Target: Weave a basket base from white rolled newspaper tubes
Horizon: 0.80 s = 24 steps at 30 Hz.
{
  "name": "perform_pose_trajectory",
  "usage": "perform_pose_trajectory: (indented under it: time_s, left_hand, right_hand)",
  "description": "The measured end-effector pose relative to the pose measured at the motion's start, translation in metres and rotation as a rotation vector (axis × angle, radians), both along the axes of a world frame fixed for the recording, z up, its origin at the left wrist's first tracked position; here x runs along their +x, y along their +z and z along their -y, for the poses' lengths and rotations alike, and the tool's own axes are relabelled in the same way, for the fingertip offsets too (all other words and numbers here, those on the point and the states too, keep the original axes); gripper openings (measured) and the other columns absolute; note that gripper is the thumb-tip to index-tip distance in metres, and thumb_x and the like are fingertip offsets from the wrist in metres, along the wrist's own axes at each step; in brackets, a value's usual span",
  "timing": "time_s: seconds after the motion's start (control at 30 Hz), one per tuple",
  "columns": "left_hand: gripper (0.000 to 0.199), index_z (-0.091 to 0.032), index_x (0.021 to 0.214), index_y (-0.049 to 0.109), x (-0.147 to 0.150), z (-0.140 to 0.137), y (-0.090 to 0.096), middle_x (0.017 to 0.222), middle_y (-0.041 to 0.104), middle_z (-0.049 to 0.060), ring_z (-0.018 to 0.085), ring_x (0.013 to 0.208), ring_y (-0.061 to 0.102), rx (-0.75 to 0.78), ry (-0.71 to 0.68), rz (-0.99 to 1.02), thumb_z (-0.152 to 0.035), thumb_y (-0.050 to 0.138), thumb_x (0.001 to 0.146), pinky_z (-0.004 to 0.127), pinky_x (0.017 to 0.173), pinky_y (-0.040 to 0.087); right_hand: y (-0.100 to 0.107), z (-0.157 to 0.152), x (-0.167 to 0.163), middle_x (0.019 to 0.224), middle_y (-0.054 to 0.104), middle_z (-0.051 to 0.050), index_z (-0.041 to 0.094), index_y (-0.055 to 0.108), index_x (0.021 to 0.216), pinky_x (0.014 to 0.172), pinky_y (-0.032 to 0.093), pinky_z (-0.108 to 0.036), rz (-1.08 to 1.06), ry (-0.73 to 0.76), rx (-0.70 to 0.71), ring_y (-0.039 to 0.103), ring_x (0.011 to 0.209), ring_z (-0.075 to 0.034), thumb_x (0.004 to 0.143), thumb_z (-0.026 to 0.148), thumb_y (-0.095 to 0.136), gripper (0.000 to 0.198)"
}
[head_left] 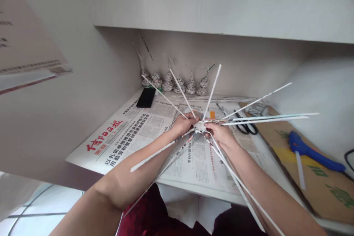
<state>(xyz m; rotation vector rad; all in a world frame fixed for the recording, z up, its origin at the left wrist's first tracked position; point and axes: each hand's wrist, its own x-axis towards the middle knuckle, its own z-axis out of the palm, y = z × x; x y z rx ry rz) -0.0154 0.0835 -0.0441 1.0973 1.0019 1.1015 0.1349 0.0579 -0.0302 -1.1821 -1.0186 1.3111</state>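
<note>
Between my two hands is a small woven paper base point(199, 127), with several long rolled-newspaper sticks fanning out from it on all sides. My left hand point(183, 124) grips its left edge, thumb and fingers closed together. On the right side, my right hand point(219, 131) pinches the base's edge where a few paper sticks point(272, 118) run off to the right. Other sticks point up toward the back wall, and some reach down past my forearms. The piece is held above newspaper sheets point(155, 132) spread on the desk. My fingers partly hide the weave.
Several woven paper gourds point(190, 85) stand along the back wall, near a black phone point(146, 97). Loose paper sticks point(215, 99) lie behind. To the right are black-handled scissors point(246, 127) and a blue glue gun point(312, 153) on cardboard point(290, 169). A shelf point(221, 7) overhangs the desk.
</note>
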Motion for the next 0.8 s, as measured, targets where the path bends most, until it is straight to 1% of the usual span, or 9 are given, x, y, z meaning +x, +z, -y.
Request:
perform_pose_trajectory:
  time_s: [0.1,0.17,0.33,0.4,0.47,0.53,0.6,0.67,0.8]
  left_hand:
    - [0.027,-0.014,0.066,0.067,-0.0015,-0.0005,-0.0008,0.053,0.057,-0.001,0.009,0.047,0.045,0.028,-0.010,-0.099,-0.039,0.077,0.065,0.025,0.050,0.032]
    - [0.028,-0.014,0.064,0.067,-0.0020,-0.0001,-0.0011,0.052,0.056,-0.001,0.009,0.047,0.044,0.062,-0.014,-0.147,-0.040,0.076,0.065,0.025,0.051,0.031]
    - [0.028,-0.015,0.060,0.063,-0.0011,0.0048,0.0011,0.056,0.057,0.000,0.010,0.054,0.048,0.188,0.081,-0.343,-0.040,0.073,0.068,0.025,0.054,0.033]
    - [0.031,-0.015,0.059,0.062,-0.0007,0.0069,0.0023,0.056,0.057,-0.001,0.010,0.054,0.047,0.215,0.075,-0.372,-0.042,0.073,0.068,0.025,0.054,0.032]
    - [0.032,-0.014,0.061,0.064,-0.0006,0.0080,0.0028,0.055,0.056,-0.001,0.010,0.052,0.045,0.193,0.038,-0.322,-0.043,0.074,0.067,0.024,0.053,0.032]
    - [0.030,-0.013,0.067,0.068,-0.0003,0.0082,0.0025,0.057,0.058,-0.001,0.009,0.052,0.046,0.170,0.004,-0.223,-0.042,0.077,0.064,0.024,0.053,0.033]
    - [0.030,-0.012,0.075,0.072,0.0006,0.0080,0.0018,0.063,0.063,0.001,0.009,0.054,0.049,0.173,-0.008,-0.135,-0.038,0.079,0.062,0.023,0.056,0.036]
    - [0.031,-0.012,0.080,0.074,0.0019,0.0079,0.0013,0.069,0.068,0.003,0.011,0.058,0.054,0.184,-0.002,-0.088,-0.035,0.081,0.060,0.024,0.059,0.040]
    - [0.022,-0.012,0.074,0.074,0.0042,0.0085,0.0021,0.072,0.071,0.005,0.014,0.063,0.059,0.203,0.066,-0.092,-0.029,0.080,0.061,0.025,0.065,0.045]
  right_hand:
    - [0.0023,0.0025,-0.0012,0.051,0.062,0.001,0.018,0.062,0.066,0.035,0.038,-0.022,-0.018,-0.052,-0.007,0.049,0.039,-0.011,0.052,0.019,0.069,0.016]
    - [0.0042,0.0044,-0.0024,0.051,0.062,0.001,0.018,0.062,0.069,0.035,0.037,-0.022,0.018,-0.065,0.002,0.049,0.038,-0.011,0.053,0.020,0.068,0.017]
    - [0.0023,0.0049,-0.0037,0.049,0.059,0.003,0.017,0.066,0.078,0.035,0.039,-0.022,0.120,-0.070,-0.012,0.049,0.038,-0.011,0.055,0.017,0.063,0.023]
    - [-0.0002,0.0044,-0.0028,0.051,0.059,0.003,0.017,0.068,0.081,0.036,0.041,-0.022,0.155,-0.073,0.024,0.049,0.038,-0.011,0.058,0.018,0.062,0.025]
    - [-0.0017,0.0046,-0.0015,0.053,0.060,0.003,0.018,0.069,0.083,0.036,0.042,-0.022,0.197,-0.066,0.077,0.050,0.039,-0.011,0.061,0.020,0.062,0.024]
    - [-0.0012,0.0056,-0.0003,0.057,0.063,0.002,0.018,0.070,0.083,0.037,0.044,-0.022,0.238,-0.042,0.120,0.052,0.042,-0.011,0.064,0.021,0.062,0.021]
    - [0.0006,0.0066,0.0003,0.063,0.066,0.001,0.020,0.070,0.083,0.040,0.048,-0.024,0.269,-0.017,0.152,0.056,0.046,-0.012,0.066,0.023,0.063,0.019]
    - [0.0025,0.0073,0.0000,0.069,0.068,0.001,0.021,0.069,0.082,0.045,0.052,-0.026,0.288,-0.008,0.182,0.060,0.051,-0.014,0.067,0.023,0.065,0.016]
    - [0.0030,0.0074,-0.0018,0.064,0.066,0.003,0.022,0.066,0.081,0.047,0.055,-0.027,0.274,-0.036,0.191,0.059,0.050,-0.014,0.064,0.023,0.072,0.018]
